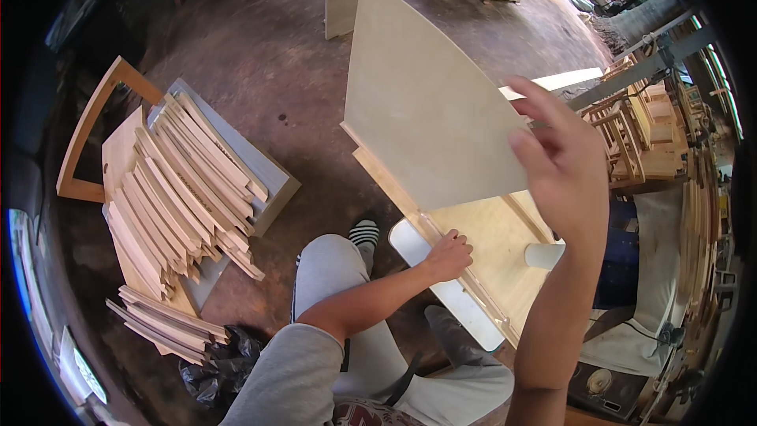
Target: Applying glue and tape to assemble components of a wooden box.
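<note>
My right hand [556, 158] is raised at the curved edge of a thin, pale wooden panel [434, 102], thumb over the near face and fingers curled at its rim. The panel stands tilted up, its lower left edge along a long wooden strip [390, 185]. My left hand [449, 255] is closed over this strip, nearer to me. Below the panel, a flat plywood piece [497, 229] lies on a white board or small table [465, 315]. Beside my right forearm is a white cylindrical container [542, 256], partly covered by the arm.
At left, several curved wooden slats [173, 189] are piled on a grey-topped low support [276, 189], beside a curved wooden frame [87, 126]. A black plastic bag [225, 371] lies near my leg. Another board [339, 8] stands ahead; wooden chair frames [623, 138] and timber fill the right.
</note>
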The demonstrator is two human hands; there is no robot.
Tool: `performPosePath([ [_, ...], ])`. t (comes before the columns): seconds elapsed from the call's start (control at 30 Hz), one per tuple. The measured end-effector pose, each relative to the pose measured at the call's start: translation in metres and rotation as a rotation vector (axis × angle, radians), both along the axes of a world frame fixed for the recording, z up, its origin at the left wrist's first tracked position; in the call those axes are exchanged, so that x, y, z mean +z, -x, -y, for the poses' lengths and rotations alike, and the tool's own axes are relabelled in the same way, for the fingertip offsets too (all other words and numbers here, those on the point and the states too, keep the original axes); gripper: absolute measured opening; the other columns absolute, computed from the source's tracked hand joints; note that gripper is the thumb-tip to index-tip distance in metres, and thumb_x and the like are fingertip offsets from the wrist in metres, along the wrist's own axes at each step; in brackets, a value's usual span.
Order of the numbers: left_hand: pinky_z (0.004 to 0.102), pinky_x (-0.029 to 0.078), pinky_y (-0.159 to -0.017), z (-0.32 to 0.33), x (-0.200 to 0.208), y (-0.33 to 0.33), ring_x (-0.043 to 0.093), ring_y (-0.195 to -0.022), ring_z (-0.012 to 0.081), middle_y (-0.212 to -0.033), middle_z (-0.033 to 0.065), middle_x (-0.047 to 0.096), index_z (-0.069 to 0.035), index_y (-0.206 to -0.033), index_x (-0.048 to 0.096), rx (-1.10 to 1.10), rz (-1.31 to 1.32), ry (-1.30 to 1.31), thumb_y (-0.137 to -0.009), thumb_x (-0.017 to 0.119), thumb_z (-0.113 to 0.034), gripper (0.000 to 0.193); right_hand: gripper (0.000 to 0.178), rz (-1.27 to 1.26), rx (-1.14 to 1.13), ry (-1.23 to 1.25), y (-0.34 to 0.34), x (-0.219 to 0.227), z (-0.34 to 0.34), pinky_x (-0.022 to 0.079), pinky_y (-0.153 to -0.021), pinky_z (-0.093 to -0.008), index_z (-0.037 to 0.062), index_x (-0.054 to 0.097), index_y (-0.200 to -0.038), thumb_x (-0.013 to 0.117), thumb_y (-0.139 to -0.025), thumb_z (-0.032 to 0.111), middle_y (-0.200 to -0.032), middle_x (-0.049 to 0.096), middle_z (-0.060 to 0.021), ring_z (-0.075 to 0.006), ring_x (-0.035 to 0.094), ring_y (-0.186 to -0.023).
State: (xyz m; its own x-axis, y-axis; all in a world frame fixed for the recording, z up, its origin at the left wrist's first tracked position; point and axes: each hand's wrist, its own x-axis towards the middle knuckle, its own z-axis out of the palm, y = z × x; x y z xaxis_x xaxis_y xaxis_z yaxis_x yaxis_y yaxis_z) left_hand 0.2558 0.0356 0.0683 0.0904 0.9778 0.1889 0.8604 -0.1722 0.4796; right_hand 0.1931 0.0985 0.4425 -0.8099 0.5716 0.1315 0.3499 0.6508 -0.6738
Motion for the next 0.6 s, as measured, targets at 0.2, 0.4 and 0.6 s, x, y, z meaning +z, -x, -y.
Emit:
performPosePath([
  [0.2,0.0377,0.040,-0.094,0.002,0.003,0.001,0.060,-0.098,0.0181,-0.085,-0.0021,0.065,-0.018,-0.074,0.075,0.008,0.020,-0.016,-0.080,0.069,-0.020,0.008,0.036,0.347,0.021,-0.504,0.037,-0.012,0.007,0.051,-0.076,-0.0525,0.0050,0.059,-0.122,0.067,-0.087,0.008,-0.086,0.068,-0.0272,-0.0467,0.067,-0.085],
  [0.4,0.0385,0.041,-0.093,0.003,0.006,0.000,0.061,-0.098,0.0195,-0.087,-0.0011,0.066,-0.016,-0.075,0.075,0.010,0.020,-0.014,-0.081,0.069,-0.019,0.009,0.029,0.368,-0.017,-0.522,0.040,-0.009,0.017,0.048,-0.071,-0.0563,0.0042,0.058,-0.115,0.067,-0.088,0.010,-0.076,0.066,-0.0253,-0.0481,0.065,-0.078],
  [0.6,0.0385,0.044,-0.091,0.009,0.008,-0.004,0.063,-0.097,0.0224,-0.086,0.0021,0.068,-0.015,-0.073,0.074,0.025,-0.026,-0.002,-0.081,0.068,-0.018,0.011,0.022,0.265,-0.009,-0.571,0.018,-0.019,0.017,0.048,-0.069,-0.0559,0.0070,0.058,-0.108,0.069,-0.089,0.015,-0.070,0.066,-0.0212,-0.0440,0.067,-0.073],
])
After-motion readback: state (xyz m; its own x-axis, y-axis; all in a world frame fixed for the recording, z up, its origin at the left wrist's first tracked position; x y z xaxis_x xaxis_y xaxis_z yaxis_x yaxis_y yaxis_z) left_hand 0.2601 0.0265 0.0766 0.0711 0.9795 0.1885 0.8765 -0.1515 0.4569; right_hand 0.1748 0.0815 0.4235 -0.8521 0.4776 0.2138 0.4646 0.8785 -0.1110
